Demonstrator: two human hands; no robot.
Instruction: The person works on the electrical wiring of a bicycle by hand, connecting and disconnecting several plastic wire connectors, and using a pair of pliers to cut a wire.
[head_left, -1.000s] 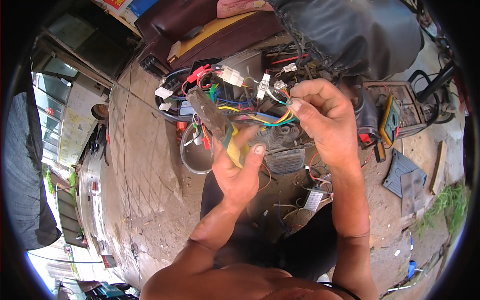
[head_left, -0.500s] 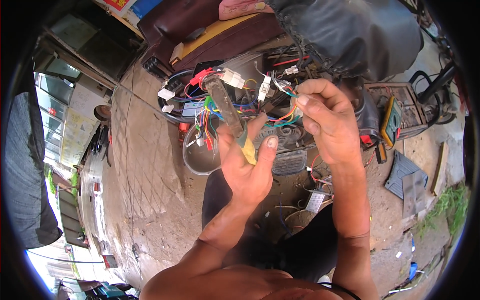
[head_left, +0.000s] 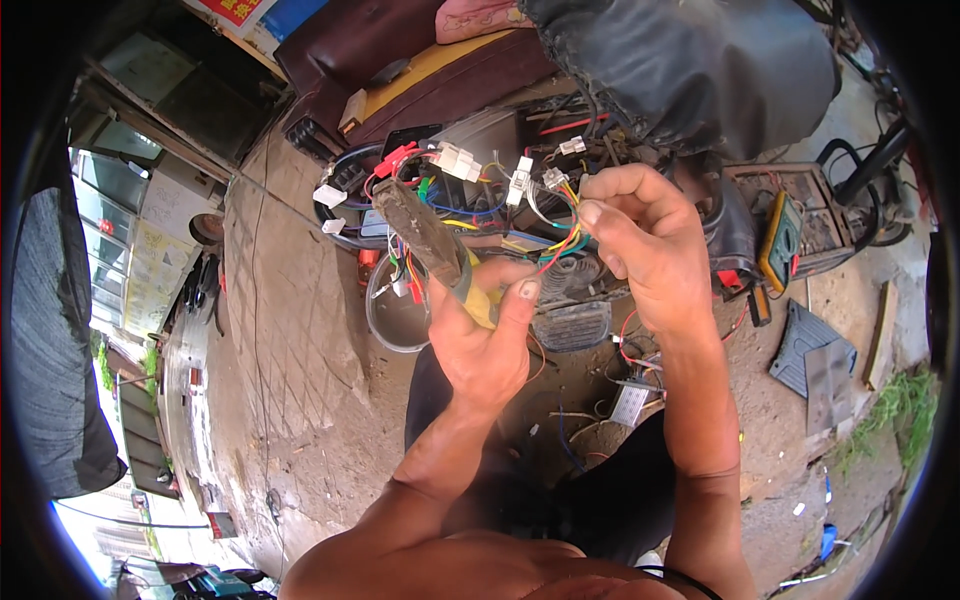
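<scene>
My left hand (head_left: 480,345) is closed round a grimy, flat metal tool with a yellow handle (head_left: 418,232); its exact kind is unclear. The thumb and forefinger of that hand also meet at the lower end of several coloured wires (head_left: 572,243). My right hand (head_left: 645,240) pinches the same wires higher up, just below a small pale plug connector (head_left: 554,178). Left of that plug hang a white connector (head_left: 519,181) and a larger white connector block (head_left: 455,162). More loose wires and a red connector (head_left: 396,159) lie behind the tool.
A vehicle frame with a black cover (head_left: 690,75) stands ahead. A round tub (head_left: 395,325) sits below the wiring. To the right are a yellow-edged multimeter (head_left: 781,240) and grey plastic panels (head_left: 810,352). A silver box (head_left: 629,405) with wires lies on the ground; a maroon seat (head_left: 450,80) is behind.
My left hand and the tool have shifted slightly left, and its thumb and forefinger have closed at the wires. The wires now stretch downward between both hands. The right hand has barely moved.
</scene>
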